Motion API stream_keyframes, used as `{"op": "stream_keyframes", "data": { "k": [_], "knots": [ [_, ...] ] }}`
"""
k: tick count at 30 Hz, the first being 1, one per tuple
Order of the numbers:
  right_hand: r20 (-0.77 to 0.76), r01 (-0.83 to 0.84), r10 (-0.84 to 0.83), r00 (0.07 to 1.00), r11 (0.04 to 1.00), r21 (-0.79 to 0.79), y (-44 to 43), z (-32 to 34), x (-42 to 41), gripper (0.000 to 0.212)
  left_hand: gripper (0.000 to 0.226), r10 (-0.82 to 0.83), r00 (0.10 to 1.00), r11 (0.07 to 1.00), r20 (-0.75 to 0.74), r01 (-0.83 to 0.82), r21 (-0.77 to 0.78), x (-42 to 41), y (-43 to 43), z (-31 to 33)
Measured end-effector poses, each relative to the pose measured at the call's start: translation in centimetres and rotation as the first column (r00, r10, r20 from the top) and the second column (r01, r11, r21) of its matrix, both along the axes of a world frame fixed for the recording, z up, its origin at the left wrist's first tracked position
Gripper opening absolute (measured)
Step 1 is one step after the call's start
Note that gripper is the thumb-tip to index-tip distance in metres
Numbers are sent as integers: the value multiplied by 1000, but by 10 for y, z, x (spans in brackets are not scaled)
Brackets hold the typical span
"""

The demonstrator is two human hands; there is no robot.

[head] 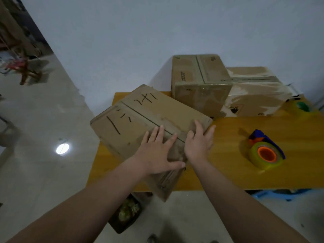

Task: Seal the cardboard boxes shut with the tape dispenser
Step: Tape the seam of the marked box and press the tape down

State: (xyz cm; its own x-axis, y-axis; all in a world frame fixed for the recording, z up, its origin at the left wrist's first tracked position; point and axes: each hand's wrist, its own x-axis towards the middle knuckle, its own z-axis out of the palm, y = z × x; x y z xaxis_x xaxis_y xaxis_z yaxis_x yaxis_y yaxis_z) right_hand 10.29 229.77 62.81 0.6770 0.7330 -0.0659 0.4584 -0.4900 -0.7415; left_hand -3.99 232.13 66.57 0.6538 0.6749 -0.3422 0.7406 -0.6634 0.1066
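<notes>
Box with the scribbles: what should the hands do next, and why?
Probably the right hand should reach for the tape dispenser while the left hand holds the flaps down. Both hands rest on the box, its seam faces up, and the dispenser lies free on the table.

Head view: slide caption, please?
Left hand and right hand rest on marker-scrawled brown cardboard box; blue-orange tape dispenser lies alongside.

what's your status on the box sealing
Left hand and right hand flat on near box, fingers straight. Tape dispenser untouched on table, to the right. Two taped boxes behind, not blocking.
</notes>
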Motion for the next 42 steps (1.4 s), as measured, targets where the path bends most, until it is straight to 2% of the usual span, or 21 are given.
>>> {"op": "stream_keyframes", "data": {
  "k": [1,3,5,7,9,14,17,20,22,24,26,29,31,35,39,40,42],
  "knots": [
    [88,-52,54,995,998,-31,0,-1,8,39,99,-9,1000,1000,-19,9,0,-2,0,3],
    [298,-211,234,925,971,-110,0,1,36,25,98,-39,997,999,-64,40,4,-4,3,12],
    [330,-359,404,853,914,-190,0,10,61,21,94,-63,995,998,-80,63,0,-5,6,18],
    [279,-430,469,838,882,-192,-5,15,69,33,87,-52,998,999,-48,52,12,-8,5,19],
    [234,-430,448,863,894,-125,-17,15,58,45,80,-21,1000,999,6,21,48,-15,6,15],
    [227,-391,390,892,919,-43,-30,1,23,43,78,111,992,985,53,-116,125,-17,11,10],
    [184,-419,408,894,908,24,-32,4,33,38,66,1,979,985,206,-36,169,1,2,9],
    [189,-407,390,901,912,56,-46,4,67,50,59,-140,934,980,327,83,180,37,-11,9],
    [203,-345,339,919,939,-7,-59,-3,103,46,55,-170,915,980,367,116,165,66,-17,7],
    [231,-258,283,931,957,-135,-73,-12,148,41,52,-195,907,978,373,153,139,97,-21,1],
    [241,-174,242,940,946,-273,-86,-21,195,41,49,-203,908,979,367,177,104,127,-22,-5],
    [173,-71,152,973,913,-401,-97,-38,253,41,48,-167,928,986,332,160,49,168,-24,-18],
    [135,-59,129,982,900,-432,-95,-50,286,44,47,-124,948,992,293,123,21,192,-23,-29],
    [89,-99,168,982,853,-513,-77,-76,341,67,45,-60,980,998,187,64,-14,230,-15,-49],
    [15,-135,175,984,809,-572,-59,-103,363,80,42,-23,992,1000,127,22,12,248,-11,-62],
    [59,-126,203,977,784,-607,-58,-108,361,79,41,-24,993,1000,119,22,20,248,-11,-64],
    [112,-124,259,959,743,-658,-57,-117,352,63,41,-25,995,999,102,22,23,245,-13,-68]
  ]
}}
